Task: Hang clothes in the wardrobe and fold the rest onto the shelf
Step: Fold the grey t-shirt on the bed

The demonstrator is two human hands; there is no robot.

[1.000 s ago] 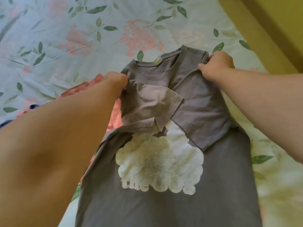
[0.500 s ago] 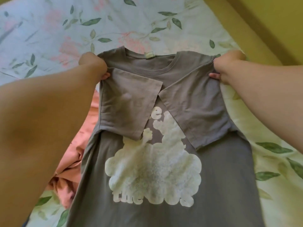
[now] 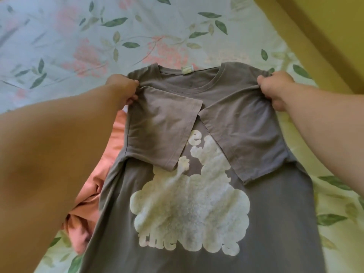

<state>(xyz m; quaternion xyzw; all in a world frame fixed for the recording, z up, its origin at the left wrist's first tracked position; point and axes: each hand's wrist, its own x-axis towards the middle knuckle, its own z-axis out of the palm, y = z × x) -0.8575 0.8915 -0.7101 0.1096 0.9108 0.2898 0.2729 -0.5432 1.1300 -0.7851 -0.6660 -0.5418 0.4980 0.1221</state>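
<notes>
A grey T-shirt (image 3: 266, 203) with a white cloud print lies face up on the bed, neck pointing away from me. Both short sleeves are folded inward across the chest. My left hand (image 3: 124, 88) pinches the shirt's left shoulder edge. My right hand (image 3: 276, 91) grips the right shoulder edge. The shirt is stretched flat between the two hands. Its hem runs out of the bottom of the frame.
A floral bedsheet (image 3: 82, 40) covers the bed. A crumpled pink garment (image 3: 92, 205) lies partly under the shirt's left side. A yellow wall or bed frame (image 3: 315, 36) borders the bed at the upper right.
Both hands have spread apart along the shoulders, pulling the crumpled top of the shirt wide and flat. The left sleeve fold has smoothed out, and more of the print shows.
</notes>
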